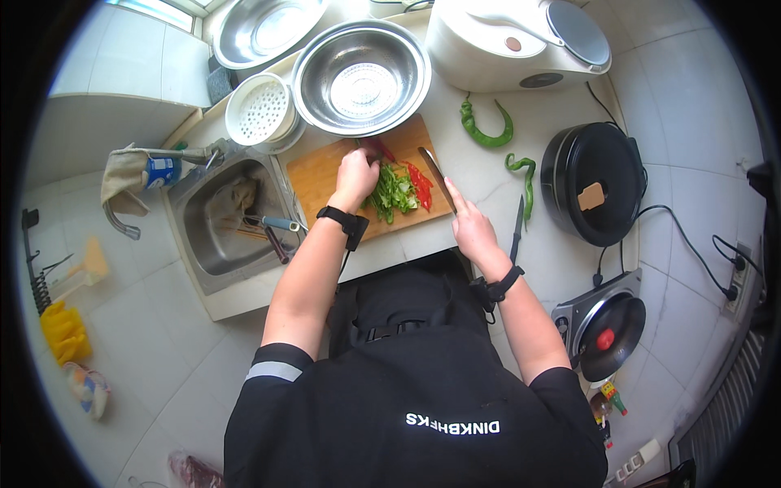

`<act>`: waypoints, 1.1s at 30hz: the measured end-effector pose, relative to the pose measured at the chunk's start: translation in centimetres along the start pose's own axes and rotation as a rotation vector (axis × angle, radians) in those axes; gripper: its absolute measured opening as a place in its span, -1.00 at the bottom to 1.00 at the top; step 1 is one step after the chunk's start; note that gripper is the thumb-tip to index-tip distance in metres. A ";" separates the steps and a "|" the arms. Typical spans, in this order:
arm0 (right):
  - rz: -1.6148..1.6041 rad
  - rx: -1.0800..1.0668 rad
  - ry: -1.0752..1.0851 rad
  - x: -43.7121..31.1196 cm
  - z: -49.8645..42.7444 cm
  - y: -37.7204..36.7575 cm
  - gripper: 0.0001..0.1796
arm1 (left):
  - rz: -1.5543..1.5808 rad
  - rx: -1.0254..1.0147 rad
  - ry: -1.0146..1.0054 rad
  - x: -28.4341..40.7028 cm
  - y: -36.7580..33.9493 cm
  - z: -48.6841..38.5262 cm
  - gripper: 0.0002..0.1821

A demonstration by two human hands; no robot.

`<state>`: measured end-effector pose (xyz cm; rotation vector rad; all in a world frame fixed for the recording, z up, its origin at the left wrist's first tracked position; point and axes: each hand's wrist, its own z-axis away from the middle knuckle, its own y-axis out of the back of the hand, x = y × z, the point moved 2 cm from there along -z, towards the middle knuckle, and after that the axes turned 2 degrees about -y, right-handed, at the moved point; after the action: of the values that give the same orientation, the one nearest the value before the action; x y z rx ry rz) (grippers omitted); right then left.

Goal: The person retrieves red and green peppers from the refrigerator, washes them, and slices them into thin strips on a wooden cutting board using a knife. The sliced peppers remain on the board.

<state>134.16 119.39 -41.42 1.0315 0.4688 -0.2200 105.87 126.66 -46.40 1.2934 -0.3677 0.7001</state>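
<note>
My left hand (357, 177) is over the wooden cutting board (317, 168), its fingers curled down beside a dark red piece (384, 150), perhaps a pepper. The fingers hide part of that piece, so whether they grip it is unclear. Chopped green leaves or pepper pieces (390, 194) lie in a heap right of this hand. Cut red pepper strips (420, 186) sit against the heap. My right hand (473, 229) holds a kitchen knife (434, 171) at the board's right edge, index finger extended along it, blade pointing away from me.
A steel basin (366, 85) overhangs the board's far edge. Left is a sink (213, 256) with utensils. Green peppers (488, 137) and a second knife (518, 229) lie right, near a black electric pan (589, 158). A frying pan (625, 341) holding something red stands on a hot plate (564, 311).
</note>
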 end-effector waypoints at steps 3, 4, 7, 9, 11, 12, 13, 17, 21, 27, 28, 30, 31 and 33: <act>-0.006 -0.008 0.019 0.4 -0.3 0.4 0.05 | 0.010 -0.017 -0.040 -0.3 0.0 0.6 -0.75; -0.004 -0.019 0.019 0.5 -0.4 0.4 0.05 | -0.014 0.008 -0.047 -0.5 0.2 0.8 -0.75; -0.015 -0.019 0.032 1.0 -0.5 0.7 0.05 | -0.108 0.305 0.018 -1.2 1.7 0.0 -0.69; -0.034 -0.019 0.041 1.2 -0.4 0.9 0.04 | -0.132 0.341 0.129 -1.5 2.2 -1.0 -0.69; -0.045 -0.010 0.042 1.4 -0.3 1.2 0.05 | -0.041 0.275 0.209 -1.7 2.1 -1.9 -0.68; -0.049 -0.006 0.042 1.5 -0.1 1.3 0.05 | 0.007 0.246 0.245 -1.7 2.0 -2.2 -0.68; -0.033 -0.007 0.039 1.6 0.0 1.4 0.05 | -0.017 0.203 0.256 -1.8 1.9 -2.5 -0.69; -0.029 -0.043 0.024 1.6 0.7 1.5 0.05 | -0.104 0.107 0.177 -2.5 2.1 -2.8 -0.73; -0.101 -0.058 -0.002 1.8 1.9 1.3 0.06 | -0.046 -0.020 -0.057 -2.5 1.7 -2.2 -0.78; -0.148 0.010 -0.037 3.1 4.2 1.0 0.05 | -0.119 -0.289 -0.226 0.0 2.3 -0.5 -0.83; -0.161 0.031 -0.043 3.4 4.7 0.9 0.04 | -0.100 -0.291 -0.236 0.4 2.8 -0.4 -0.79; -0.192 0.044 -0.080 4.0 5.4 0.3 0.03 | -0.051 -0.297 -0.189 0.7 3.5 -0.2 -0.70; -0.206 0.065 -0.086 4.3 5.8 0.1 0.03 | -0.019 -0.298 -0.132 0.7 3.7 -0.2 -0.66; -0.235 0.101 -0.094 4.9 6.3 -0.1 0.02 | -0.009 -0.256 -0.110 0.7 3.9 0.0 -0.53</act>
<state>140.12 114.09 -41.08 1.0587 0.4977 -0.5035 103.81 127.31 -43.05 1.0918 -0.5232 0.5555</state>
